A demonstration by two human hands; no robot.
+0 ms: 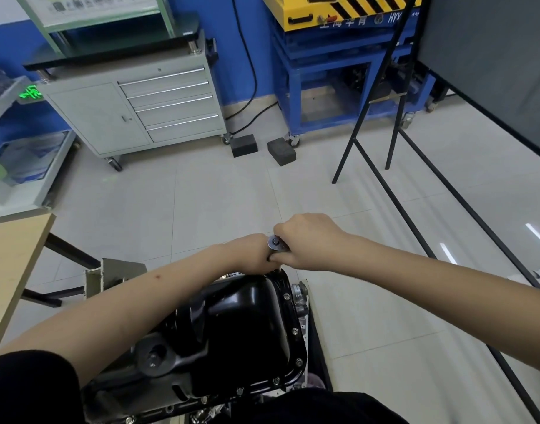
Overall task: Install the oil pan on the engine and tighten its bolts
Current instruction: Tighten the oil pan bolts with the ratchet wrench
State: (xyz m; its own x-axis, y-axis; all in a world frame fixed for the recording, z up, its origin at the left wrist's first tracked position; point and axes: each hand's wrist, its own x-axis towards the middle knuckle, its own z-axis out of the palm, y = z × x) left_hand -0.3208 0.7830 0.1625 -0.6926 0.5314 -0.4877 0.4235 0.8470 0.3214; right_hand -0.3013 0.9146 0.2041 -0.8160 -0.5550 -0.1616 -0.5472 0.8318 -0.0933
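Note:
The black oil pan point(244, 325) sits on the upturned engine point(158, 365) just below me. Bolts point(294, 331) line its right flange and near edge. A ratchet wrench point(276, 242) stands over the pan's far right corner, its extension point(279, 268) running down to the flange. My right hand point(308, 241) grips the ratchet handle from the right. My left hand point(253, 252) is curled around the tool just under the ratchet head. The socket end is hidden behind my hands.
A wooden table point(15, 267) edge lies to the left. Across the tiled floor stand a grey tool cabinet point(134, 111), a blue wheeled stand point(348, 87), two dark blocks point(262, 148) and a black easel frame point(378, 117) with a dark board at right.

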